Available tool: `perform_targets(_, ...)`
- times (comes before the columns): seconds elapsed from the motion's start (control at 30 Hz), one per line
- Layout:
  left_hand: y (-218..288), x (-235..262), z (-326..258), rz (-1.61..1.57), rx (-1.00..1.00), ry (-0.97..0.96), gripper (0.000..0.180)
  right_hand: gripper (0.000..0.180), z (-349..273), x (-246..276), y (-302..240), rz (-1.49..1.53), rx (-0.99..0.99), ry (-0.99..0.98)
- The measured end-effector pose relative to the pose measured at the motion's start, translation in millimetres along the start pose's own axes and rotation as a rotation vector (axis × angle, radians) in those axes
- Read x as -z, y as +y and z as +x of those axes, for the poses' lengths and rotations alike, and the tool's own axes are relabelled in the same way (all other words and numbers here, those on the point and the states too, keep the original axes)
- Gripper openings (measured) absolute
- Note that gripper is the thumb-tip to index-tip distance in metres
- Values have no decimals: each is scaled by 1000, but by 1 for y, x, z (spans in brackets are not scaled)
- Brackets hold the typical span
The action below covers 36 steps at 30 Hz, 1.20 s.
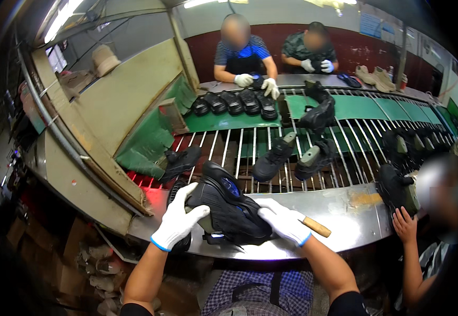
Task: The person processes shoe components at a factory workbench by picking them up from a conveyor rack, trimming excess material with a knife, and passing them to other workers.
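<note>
My left hand point(178, 218), in a white glove, grips the heel side of a black shoe point(226, 208) with a blue inner lining. The shoe lies tilted on the metal bench edge point(344, 216) in front of me. In its white glove, my right hand point(284, 222) presses on the toe side of the shoe and holds a wooden-handled tool point(317, 227), whose handle sticks out to the right. The tool's working end is hidden under the hand.
A rod conveyor point(250, 152) carries several black shoes on lasts point(273, 158). Two gloved people work at the far side near a row of black shoes point(234, 102). A person at my right touches a black shoe point(394, 189). A beige sloped machine housing point(129, 95) stands to the left.
</note>
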<state>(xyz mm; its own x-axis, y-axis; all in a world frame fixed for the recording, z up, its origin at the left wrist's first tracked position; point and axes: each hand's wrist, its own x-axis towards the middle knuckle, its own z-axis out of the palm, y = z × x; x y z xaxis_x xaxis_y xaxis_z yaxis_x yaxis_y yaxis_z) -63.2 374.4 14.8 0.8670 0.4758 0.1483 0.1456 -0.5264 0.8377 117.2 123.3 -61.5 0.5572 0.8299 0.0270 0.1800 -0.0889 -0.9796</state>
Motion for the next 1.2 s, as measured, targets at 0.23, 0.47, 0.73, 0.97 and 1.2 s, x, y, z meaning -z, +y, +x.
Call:
perform_targets(0.23,-9,3,-9,-30,28,-9,81,47,-18,-6,-2,-63,-24,36)
perform_targets(0.47,12,-2,-7,152,-80,20,83,55,14,-17,-23,-218,99,87)
perform_targets(0.73,79,-68,-11,27,-291,34,79,70,-6,9,-26,-123,582,735)
perform_targets(0.97,97,-150,-56,-113,-693,72,75,48,-104,59,-55,-154,285,741)
perform_targets(1.2,98,-172,-81,-101,-1014,-205,53,49,-201,53,-89,-227,-286,588)
